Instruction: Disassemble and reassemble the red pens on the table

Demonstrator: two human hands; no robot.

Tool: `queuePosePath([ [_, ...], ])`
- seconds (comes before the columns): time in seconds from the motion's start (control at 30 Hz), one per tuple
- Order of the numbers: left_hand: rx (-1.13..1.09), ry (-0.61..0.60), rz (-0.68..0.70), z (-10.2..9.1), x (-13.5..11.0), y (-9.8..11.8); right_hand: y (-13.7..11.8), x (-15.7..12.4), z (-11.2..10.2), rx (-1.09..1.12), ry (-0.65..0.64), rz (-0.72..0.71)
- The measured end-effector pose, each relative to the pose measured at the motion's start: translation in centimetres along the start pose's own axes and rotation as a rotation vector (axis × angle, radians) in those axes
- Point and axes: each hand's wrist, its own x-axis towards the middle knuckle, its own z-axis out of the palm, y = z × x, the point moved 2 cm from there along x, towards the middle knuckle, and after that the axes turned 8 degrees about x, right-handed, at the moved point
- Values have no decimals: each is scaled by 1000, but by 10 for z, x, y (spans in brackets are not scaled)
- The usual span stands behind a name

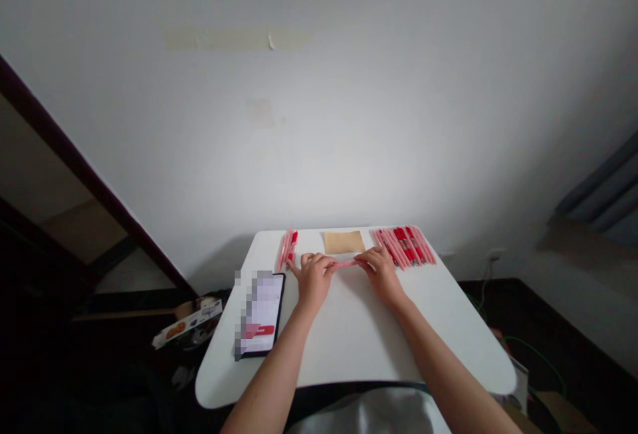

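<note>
- While gripping a slim pink pen by its two ends, keeps it level at lower centre of the frame, over the white table; cannot tell whether it touches the tabletop
- With the left hand, pinches the left end between thumb and fingertips, and spreads an outer finger toward the left of the frame, close to the lower ends of a small group of pink and red pens; cannot tell if touching
- With the right hand, pinches the right end in the same closed way, near the left edge of a larger row of pink and red pens, laid slantwise side by side at the table's far right corner
- Can see a tan sheet lying flat just above the pink pen in the frame, between the two groups
- Can see a phone lying screen up at lower left of centre, left of the left forearm, with its left part blurred into blocks
- Behind, shows a pale wall filling most of the upper frame, marked with a yellowish strip at upper left of centre
- Farther off, shows a grey curtain at the right edge and a printed box at lower left
</note>
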Motion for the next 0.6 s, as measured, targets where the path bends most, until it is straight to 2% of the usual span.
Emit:
queuePosePath([
  [0.37, -3, 4, -49, 0, 0, 1, 3, -4, 4, 14, 11, 141],
  [0.6, 25, 20, -58, 1, -1, 0, 1, -4, 5, -61, 18, 96],
])
